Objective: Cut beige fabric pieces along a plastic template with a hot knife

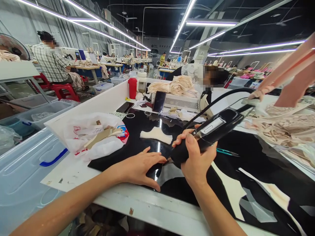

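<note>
My right hand (198, 157) is wrapped round a black handheld power tool (214, 129), whose cable arcs up behind it. The tool's metal tip points down at the glossy black sheet on the table. Beside that tip my left hand (141, 167) lies with fingers spread, over a clear film piece (169, 175). A cream cut piece (157, 135) rests on the black sheet (137, 123) beyond my hands. To the right lie another cream piece (230, 190), a clear scrap (258, 208) and teal-handled snips (225, 151).
A white plastic bag (98, 136) with scraps stands at the left, near a clear blue bin (24, 173). Phones, a red cup (132, 88) and stacked fabric (174, 86) are at the back. More fabric (285, 124) piles at the right; a person (194, 72) leans beyond.
</note>
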